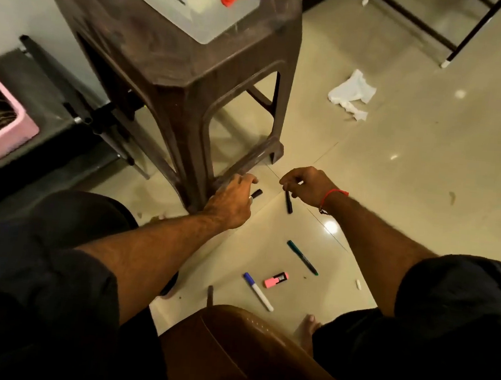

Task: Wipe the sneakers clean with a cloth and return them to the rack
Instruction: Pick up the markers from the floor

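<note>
No sneakers are in view. A crumpled white cloth [351,94] lies on the tiled floor at the upper right, far from both hands. My left hand [231,201] reaches down beside the brown stool's leg, and a short black cap [257,193] sticks out at its thumb. My right hand [307,186], with a red thread at the wrist, has its fingers curled over the top end of a black marker [288,204] that points down to the floor. The two hands are a short gap apart.
A tall brown plastic stool [193,72] carries a clear container. A dark rack [54,103] with a pink basket [8,135] stands at the left. A green pen [302,257], a pink highlighter [276,280] and a blue-capped white marker [258,292] lie on the floor. A brown chair [229,345] is below me.
</note>
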{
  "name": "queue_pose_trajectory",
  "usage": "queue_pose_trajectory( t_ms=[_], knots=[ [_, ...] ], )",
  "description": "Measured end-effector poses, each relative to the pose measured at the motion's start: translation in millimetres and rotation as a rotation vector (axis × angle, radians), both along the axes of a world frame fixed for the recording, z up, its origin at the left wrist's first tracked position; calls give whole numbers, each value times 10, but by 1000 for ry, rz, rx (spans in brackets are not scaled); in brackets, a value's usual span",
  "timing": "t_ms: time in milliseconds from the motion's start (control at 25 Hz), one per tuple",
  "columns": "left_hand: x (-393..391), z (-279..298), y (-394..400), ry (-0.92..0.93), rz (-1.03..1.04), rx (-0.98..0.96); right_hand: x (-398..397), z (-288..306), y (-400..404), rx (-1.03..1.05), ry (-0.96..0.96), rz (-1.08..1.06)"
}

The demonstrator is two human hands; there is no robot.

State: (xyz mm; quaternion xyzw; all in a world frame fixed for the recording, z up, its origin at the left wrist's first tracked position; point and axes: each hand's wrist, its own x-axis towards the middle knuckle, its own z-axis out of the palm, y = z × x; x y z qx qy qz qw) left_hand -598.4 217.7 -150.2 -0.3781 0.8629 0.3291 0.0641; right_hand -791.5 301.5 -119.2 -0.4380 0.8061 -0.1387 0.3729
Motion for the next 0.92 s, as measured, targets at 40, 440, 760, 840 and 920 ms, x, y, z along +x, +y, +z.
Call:
queue_pose_trajectory(
  t_ms=[40, 440, 760, 840, 920],
  knots=[
    [-34, -117, -24, -10, -30, -5, -29, -119, 42, 13, -22, -34],
    [-213, -1555, -173, -227, 25, 29, -265, -1702, 243, 220, -31, -433],
    [-539, -2296, -267, -470, -77, -170, -381, -2577, 13, 215, 30, -620],
    [-551, -2439, -296, -524, -71, -177, -383, -2718, -5, 217, 33, -643],
    [-536, -2578, -328, -543, -59, -146, -373, -2842, -20, 233, 36, -636]
  ],
)
